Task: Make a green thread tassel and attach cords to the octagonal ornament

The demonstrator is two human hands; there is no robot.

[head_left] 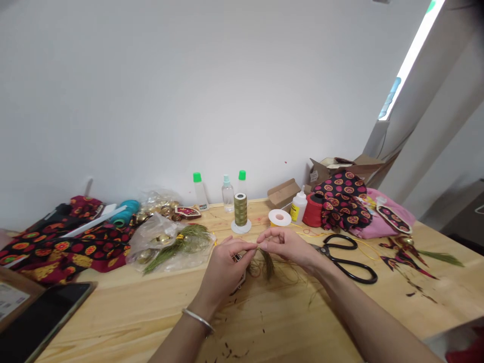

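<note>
"Above the table (132, 312), what did the hands do?"
"Left hand (232, 264) and right hand (285, 244) met, both pinching a green tassel's (268, 264) top."
"Where was it?"
"Hanging below them, left of the scissors (324, 250)."

From where I'm standing, the middle thread cone (241, 212) has a capped bottle (242, 181) right behind it on the table (151, 307). To its left lie a plastic bag (155, 229), fabric (113, 241) and, well forward, a smartphone (45, 320); to its right, a cord spool (273, 217), a glue bottle (298, 208) and, farther forward, scissors (368, 276).
</note>
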